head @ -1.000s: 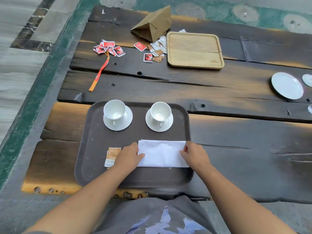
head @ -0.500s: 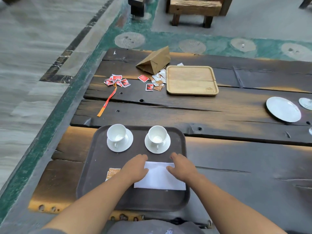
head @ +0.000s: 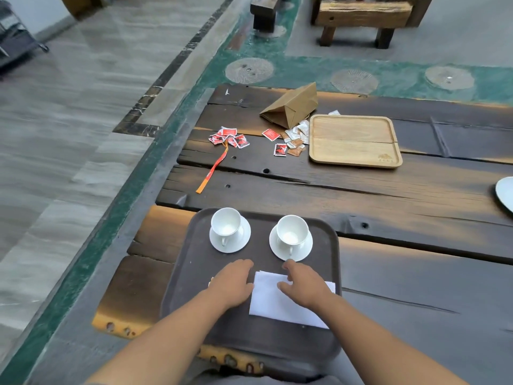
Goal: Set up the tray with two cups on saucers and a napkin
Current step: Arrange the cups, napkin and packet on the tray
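A dark brown tray [head: 194,279] lies on the near part of the wooden table. At its far side stand two white cups, each on a white saucer: the left cup [head: 226,225] and the right cup [head: 292,230]. A folded white napkin [head: 273,301] lies flat on the tray's near right part. My left hand [head: 233,282] rests flat at the napkin's left edge, fingers spread. My right hand [head: 304,287] lies flat on top of the napkin. Neither hand grips anything. A small orange sachet is almost hidden under my left hand.
Further back are a light wooden tray [head: 354,140], a tipped brown paper bag [head: 291,108], scattered red and brown sachets [head: 230,138] and an orange strap [head: 212,170]. A white plate [head: 506,193] sits at the right edge. The table's left edge drops to the floor.
My hands slid from the napkin's two ends toward its middle and far edge. The camera tilted up and swung left, so more floor and far benches show.
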